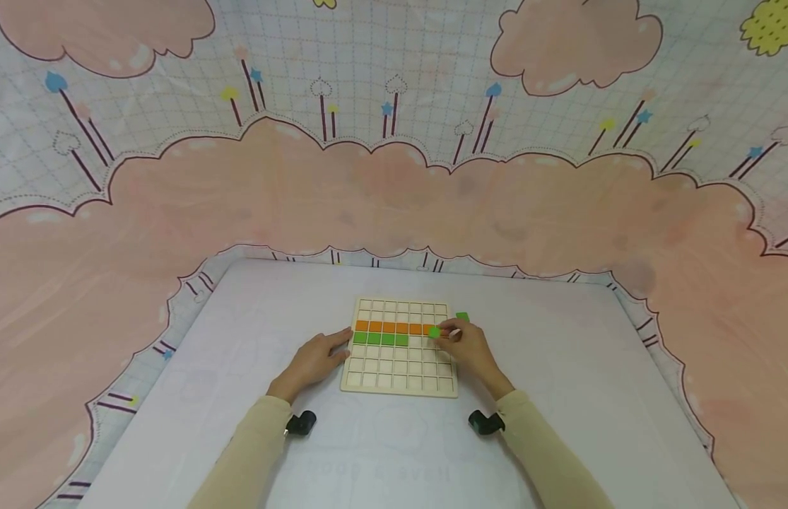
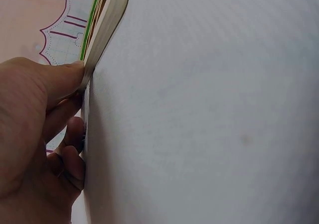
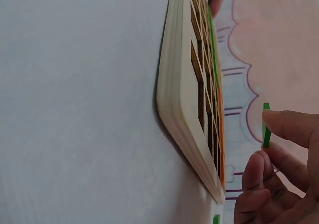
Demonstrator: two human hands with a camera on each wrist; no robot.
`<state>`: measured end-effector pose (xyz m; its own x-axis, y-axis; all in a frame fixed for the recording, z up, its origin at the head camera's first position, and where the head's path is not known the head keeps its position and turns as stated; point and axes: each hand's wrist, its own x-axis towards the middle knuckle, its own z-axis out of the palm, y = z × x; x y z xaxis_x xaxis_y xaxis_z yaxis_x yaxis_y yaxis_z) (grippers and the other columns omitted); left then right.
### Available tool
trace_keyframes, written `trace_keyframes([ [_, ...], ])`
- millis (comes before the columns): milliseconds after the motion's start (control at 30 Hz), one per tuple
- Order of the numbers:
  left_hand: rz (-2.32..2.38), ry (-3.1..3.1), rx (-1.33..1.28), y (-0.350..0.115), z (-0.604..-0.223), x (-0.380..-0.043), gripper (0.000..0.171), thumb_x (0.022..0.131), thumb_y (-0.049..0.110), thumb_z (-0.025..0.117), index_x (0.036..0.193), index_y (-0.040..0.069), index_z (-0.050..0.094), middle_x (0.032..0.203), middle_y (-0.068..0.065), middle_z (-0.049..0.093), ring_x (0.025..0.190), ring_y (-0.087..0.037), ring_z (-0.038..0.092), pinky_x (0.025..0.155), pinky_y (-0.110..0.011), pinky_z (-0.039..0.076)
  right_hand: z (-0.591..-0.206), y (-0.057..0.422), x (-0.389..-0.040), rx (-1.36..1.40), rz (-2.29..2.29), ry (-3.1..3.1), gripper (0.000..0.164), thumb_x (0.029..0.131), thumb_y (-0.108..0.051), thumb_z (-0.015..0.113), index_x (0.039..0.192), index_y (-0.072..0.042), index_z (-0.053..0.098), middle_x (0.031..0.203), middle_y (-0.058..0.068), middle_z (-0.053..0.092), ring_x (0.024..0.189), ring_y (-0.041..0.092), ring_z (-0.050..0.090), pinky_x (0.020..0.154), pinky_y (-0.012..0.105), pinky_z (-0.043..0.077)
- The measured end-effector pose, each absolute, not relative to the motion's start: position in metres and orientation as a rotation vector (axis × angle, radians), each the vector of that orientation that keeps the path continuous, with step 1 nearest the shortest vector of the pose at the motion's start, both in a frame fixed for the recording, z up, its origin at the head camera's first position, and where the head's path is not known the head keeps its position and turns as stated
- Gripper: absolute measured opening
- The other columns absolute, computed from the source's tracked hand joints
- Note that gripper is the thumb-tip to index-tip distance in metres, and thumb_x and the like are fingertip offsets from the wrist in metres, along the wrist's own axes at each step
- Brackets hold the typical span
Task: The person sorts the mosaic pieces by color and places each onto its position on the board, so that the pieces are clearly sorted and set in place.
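Note:
A wooden grid board (image 1: 400, 387) with square cells lies flat on the table. One row holds several orange tiles (image 1: 382, 327); just nearer is a shorter row of green tiles (image 1: 381, 339), starting from the left edge. My left hand (image 1: 313, 362) rests beside the board, fingertips touching its left edge. Between thumb and forefinger, my right hand (image 1: 470, 348) pinches a green square tile (image 1: 434, 332) over the right end of the orange row. In the right wrist view the pinched tile (image 3: 266, 127) stands edge-on, apart from the board.
Another green tile (image 1: 462, 316) lies on the table just past the right hand, partly hidden by it. The white tabletop (image 1: 559, 353) extends around the board. Behind it hangs a patterned cloth (image 1: 394, 198). Each wrist wears a small black camera (image 1: 301, 423).

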<state>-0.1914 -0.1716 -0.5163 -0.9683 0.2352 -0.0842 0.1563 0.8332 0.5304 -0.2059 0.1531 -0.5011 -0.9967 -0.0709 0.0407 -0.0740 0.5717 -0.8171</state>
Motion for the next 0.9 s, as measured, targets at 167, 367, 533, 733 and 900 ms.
trace_keyframes([
  [167, 0.815, 2.865, 0.306, -0.171, -0.516, -0.191, 0.052, 0.099, 0.030, 0.059, 0.148, 0.021, 0.045, 0.153, 0.000, 0.046, 0.134, -0.036, 0.049, 0.109, -0.054, 0.041, -0.502, 0.146, -0.205, 0.147, 1.397, -2.790, 0.031, 0.081, -0.016, 0.080, 0.110, -0.007, 0.070, 0.096, 0.004, 0.066, 0.078, 0.014, 0.057, 0.065, 0.022, 0.048],
  [367, 0.828, 2.866, 0.313, -0.170, -0.515, -0.191, 0.053, 0.098, 0.030, 0.060, 0.148, 0.020, 0.045, 0.154, 0.001, 0.045, 0.133, -0.035, 0.050, 0.109, -0.054, 0.041, -0.504, 0.137, -0.204, 0.160, 1.366, -2.809, 0.033, 0.081, -0.018, 0.081, 0.110, -0.008, 0.070, 0.098, 0.004, 0.067, 0.081, 0.015, 0.058, 0.071, 0.025, 0.049],
  [533, 0.822, 2.867, 0.321, -0.170, -0.515, -0.192, 0.052, 0.098, 0.030, 0.060, 0.148, 0.019, 0.046, 0.154, 0.002, 0.044, 0.135, -0.036, 0.048, 0.111, -0.054, 0.040, -0.504, 0.131, -0.204, 0.180, 1.336, -2.836, 0.032, 0.082, -0.019, 0.079, 0.111, -0.008, 0.070, 0.102, 0.004, 0.070, 0.083, 0.015, 0.058, 0.074, 0.028, 0.051],
  [733, 0.822, 2.861, 0.322, -0.170, -0.515, -0.192, 0.052, 0.098, 0.030, 0.059, 0.147, 0.018, 0.046, 0.155, 0.003, 0.043, 0.136, -0.035, 0.047, 0.112, -0.053, 0.038, -0.506, 0.127, -0.206, 0.225, 1.259, -2.846, 0.032, 0.080, -0.018, 0.080, 0.110, -0.007, 0.071, 0.099, 0.005, 0.071, 0.080, 0.014, 0.058, 0.074, 0.030, 0.050],
  [900, 0.821, 2.862, 0.324, -0.170, -0.514, -0.192, 0.052, 0.098, 0.029, 0.059, 0.147, 0.018, 0.046, 0.154, 0.003, 0.044, 0.134, -0.034, 0.049, 0.110, -0.053, 0.040, -0.509, 0.125, -0.210, 0.262, 1.199, -2.887, 0.031, 0.082, -0.020, 0.079, 0.108, -0.008, 0.071, 0.093, 0.001, 0.069, 0.080, 0.013, 0.057, 0.072, 0.028, 0.048],
])
